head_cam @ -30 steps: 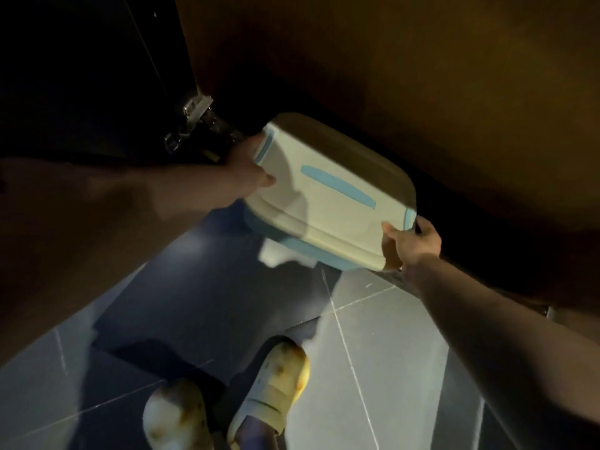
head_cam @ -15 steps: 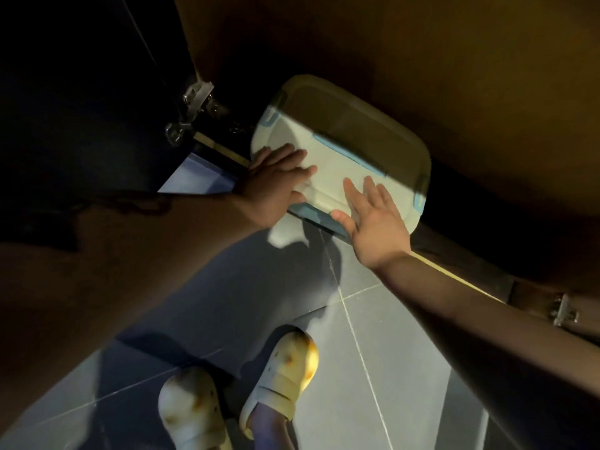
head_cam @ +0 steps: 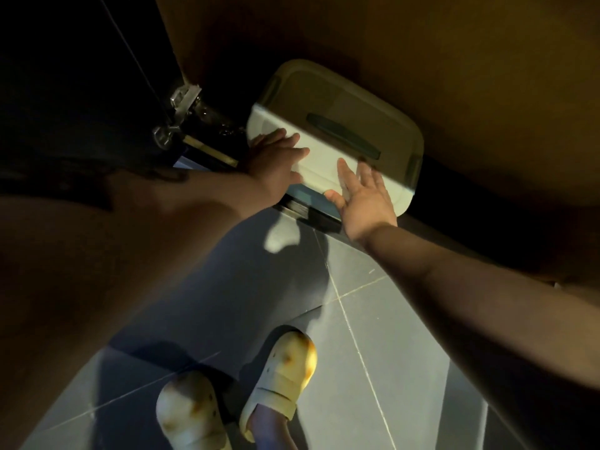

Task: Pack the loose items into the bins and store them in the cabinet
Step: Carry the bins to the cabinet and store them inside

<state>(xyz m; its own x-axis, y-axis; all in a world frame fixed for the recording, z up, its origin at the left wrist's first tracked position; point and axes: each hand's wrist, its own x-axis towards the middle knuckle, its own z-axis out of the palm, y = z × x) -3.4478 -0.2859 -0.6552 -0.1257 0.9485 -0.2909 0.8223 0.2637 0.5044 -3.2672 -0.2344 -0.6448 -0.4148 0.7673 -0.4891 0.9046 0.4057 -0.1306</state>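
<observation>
A pale bin with a white lid and blue trim [head_cam: 337, 125] lies mostly inside the low cabinet opening [head_cam: 454, 196], its far half in shadow. My left hand [head_cam: 276, 164] rests flat, fingers spread, on the lid's near left corner. My right hand [head_cam: 360, 193] presses flat against the bin's near edge, fingers apart. Neither hand grips anything. What is inside the bin is hidden by the lid.
The open cabinet door [head_cam: 81, 76] stands dark at the left, with metal hinges [head_cam: 181, 102] by the opening. Grey floor tiles [head_cam: 373, 319] lie below. My feet in pale clogs [head_cam: 279, 375] stand close to the cabinet.
I let go of the bin's sides, laid both hands flat on its near edge, and it slid deeper into the cabinet.
</observation>
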